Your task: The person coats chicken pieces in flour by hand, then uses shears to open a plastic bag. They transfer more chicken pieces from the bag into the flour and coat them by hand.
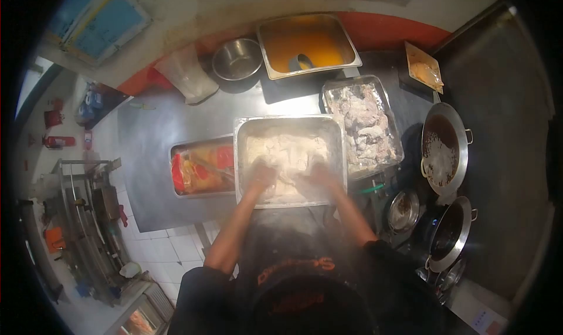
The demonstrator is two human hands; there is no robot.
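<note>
Both of my hands are down in a deep steel pan (239, 153) that holds pale flour (284, 144). My left hand (264, 175) is in the flour on the pan's left side. Over on the right side, my right hand (315, 176) is in it too. Flour dust and motion blur smear the fingers of both hands, so their pose does not show. Just right of the pan, a tray (399, 150) bears flour-coated pieces (366, 121) that look like raw meat.
Behind stand a pan of orange liquid (281, 39), a steel bowl (236, 59) and a plastic bag (186, 77). A sunken container (174, 179) with red and yellow contents lies left. Two wide frying pans (462, 150) (463, 241) with dark oil stand at the right.
</note>
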